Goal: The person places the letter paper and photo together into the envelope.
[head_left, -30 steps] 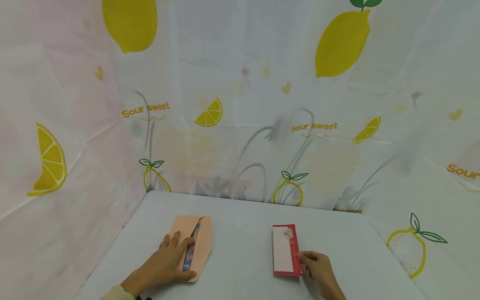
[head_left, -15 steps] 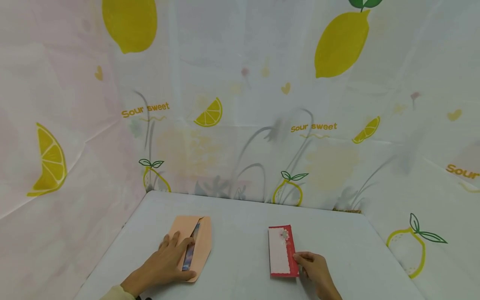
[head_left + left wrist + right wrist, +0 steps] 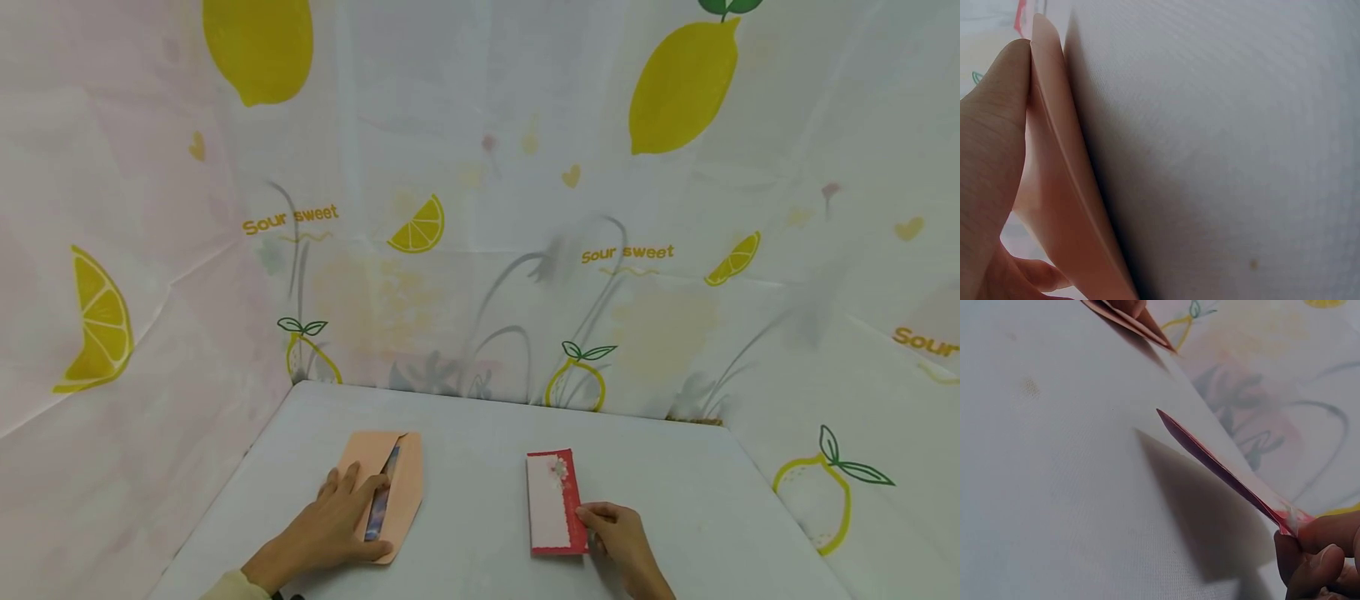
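A peach envelope (image 3: 408, 479) lies at the left of the table, its blue-and-purple patterned inside (image 3: 377, 512) showing through the gaping slot. My left hand (image 3: 330, 517) rests on it with fingers spread; the index fingertip is at the slot and the thumb lies on the near right part. In the left wrist view the thumb (image 3: 997, 106) touches the envelope (image 3: 1063, 181). To the right, my right hand (image 3: 622, 537) pinches the right edge of a red-and-white greeting card (image 3: 547, 504) with a flower on it. The right wrist view shows this card (image 3: 1216, 469) raised above its shadow.
The white table (image 3: 465, 492) carries both paper things, with a gap between them. Behind it and at both sides hangs a lemon-print cloth (image 3: 480, 317). A small brown strip (image 3: 693, 422) shows at the table's back right edge.
My right hand has carried the greeting card a little to the left, toward the envelope. My left hand and the envelope have stayed in place.
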`<state>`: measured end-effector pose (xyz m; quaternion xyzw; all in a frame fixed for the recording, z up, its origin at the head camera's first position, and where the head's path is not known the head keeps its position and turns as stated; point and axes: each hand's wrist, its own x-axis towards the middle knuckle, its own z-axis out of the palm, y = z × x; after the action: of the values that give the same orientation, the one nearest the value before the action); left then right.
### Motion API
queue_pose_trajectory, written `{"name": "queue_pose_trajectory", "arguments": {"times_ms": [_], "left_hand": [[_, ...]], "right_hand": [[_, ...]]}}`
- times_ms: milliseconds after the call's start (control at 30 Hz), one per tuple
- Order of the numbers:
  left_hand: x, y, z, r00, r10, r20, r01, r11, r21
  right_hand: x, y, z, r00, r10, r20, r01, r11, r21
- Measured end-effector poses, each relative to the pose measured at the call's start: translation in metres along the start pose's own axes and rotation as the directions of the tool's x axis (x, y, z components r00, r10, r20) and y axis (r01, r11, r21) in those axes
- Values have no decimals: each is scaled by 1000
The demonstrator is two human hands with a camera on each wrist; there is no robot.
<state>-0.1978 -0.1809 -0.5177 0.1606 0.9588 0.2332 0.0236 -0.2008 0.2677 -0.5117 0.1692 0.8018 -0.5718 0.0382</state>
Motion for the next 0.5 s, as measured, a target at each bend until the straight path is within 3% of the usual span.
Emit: {"name": "queue_pose_trajectory", "arguments": {"times_ms": [500], "left_hand": [[0,-2,0,1000,-6,4,6,1000,-2]], "right_hand": [[-2,-3,13,999,-25,35,25,1000,3]]}}
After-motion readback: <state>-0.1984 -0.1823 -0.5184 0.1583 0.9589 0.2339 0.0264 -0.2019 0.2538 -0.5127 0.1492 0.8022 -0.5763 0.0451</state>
